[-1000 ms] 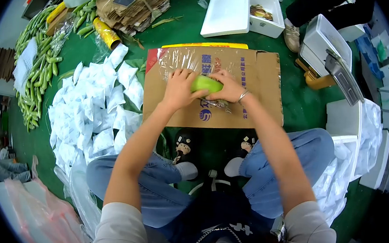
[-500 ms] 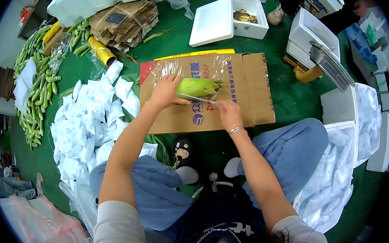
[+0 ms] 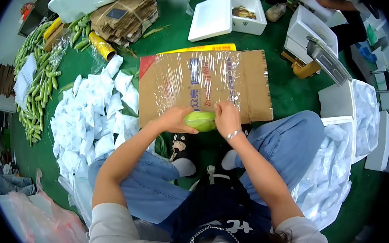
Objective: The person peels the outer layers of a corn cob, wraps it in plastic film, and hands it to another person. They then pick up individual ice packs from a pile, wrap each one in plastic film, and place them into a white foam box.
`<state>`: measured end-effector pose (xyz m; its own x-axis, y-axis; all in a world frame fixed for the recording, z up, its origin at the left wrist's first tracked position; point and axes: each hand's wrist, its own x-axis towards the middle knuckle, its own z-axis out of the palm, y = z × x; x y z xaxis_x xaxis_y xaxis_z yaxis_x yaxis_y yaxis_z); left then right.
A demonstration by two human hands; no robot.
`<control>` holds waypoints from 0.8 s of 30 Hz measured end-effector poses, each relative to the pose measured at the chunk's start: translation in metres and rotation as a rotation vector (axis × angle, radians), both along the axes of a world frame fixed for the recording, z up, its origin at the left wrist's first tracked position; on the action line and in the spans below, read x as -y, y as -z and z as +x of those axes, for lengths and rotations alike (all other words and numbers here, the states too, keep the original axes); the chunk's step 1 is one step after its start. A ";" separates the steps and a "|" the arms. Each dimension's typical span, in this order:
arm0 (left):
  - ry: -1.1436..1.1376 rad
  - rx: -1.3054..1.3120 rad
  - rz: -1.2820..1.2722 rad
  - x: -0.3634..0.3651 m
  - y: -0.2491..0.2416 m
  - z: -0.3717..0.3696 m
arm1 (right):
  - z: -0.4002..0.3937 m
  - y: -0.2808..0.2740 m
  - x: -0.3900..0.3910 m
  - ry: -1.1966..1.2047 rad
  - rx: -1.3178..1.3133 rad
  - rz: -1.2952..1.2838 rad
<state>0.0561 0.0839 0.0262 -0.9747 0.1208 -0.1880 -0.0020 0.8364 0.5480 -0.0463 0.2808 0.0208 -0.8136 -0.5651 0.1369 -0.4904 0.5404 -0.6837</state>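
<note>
Our left hand grips one end of the green ear of corn, its fingers closed around the husk. Our right hand is at the opposite end, fingers curled against it; we cannot tell how firmly they close. The ear is held over the near edge of the cardboard box, which bears clear plastic film and printed lettering. To the left of the box lies a heap of white packets; to the right, similar packs fill a white foam box. Beyond the cardboard, a tied stack of flattened cardboard lies at left, and an open foam container stands near a scale.
</note>
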 end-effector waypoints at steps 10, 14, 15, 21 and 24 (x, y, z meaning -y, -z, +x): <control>-0.189 -0.497 -0.311 0.018 -0.007 -0.042 | -0.088 0.030 0.081 -0.050 -0.232 0.275; -0.144 -0.613 -0.272 0.031 0.014 -0.072 | -0.147 0.019 0.125 -0.716 0.685 0.076; -0.144 -0.622 -0.270 0.037 0.025 -0.080 | -0.147 0.017 0.127 -0.714 0.677 0.079; -0.183 -0.314 0.063 0.024 0.023 -0.084 | -0.148 0.030 0.128 -1.001 0.704 0.396; -0.251 0.052 0.408 0.005 0.028 -0.067 | -0.125 0.033 0.105 -0.943 0.401 0.447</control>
